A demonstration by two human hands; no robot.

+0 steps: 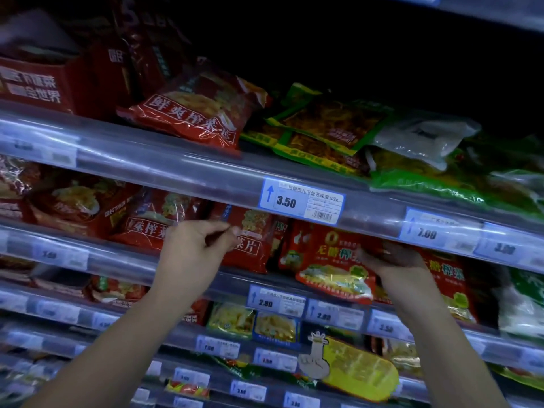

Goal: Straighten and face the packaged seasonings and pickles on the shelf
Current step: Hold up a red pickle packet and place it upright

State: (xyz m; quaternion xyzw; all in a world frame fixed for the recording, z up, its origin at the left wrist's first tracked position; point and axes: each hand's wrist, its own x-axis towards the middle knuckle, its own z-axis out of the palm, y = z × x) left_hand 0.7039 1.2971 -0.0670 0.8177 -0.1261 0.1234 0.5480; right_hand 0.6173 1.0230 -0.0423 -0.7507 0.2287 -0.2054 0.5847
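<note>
Both hands reach into the second shelf from the top. My left hand pinches the left edge of a dark red pickle packet that stands upright at the shelf front. My right hand grips the upper right part of a bright red pickle packet with yellow and green print, which tilts forward over the shelf rail. More red packets lie to the left. On the shelf above, a red packet and green packets lie slanted.
A clear shelf rail carries a 3.50 price tag. A red carton stands top left. A clear white bag rests on the green packets. Lower shelves hold yellow packets and more price tags.
</note>
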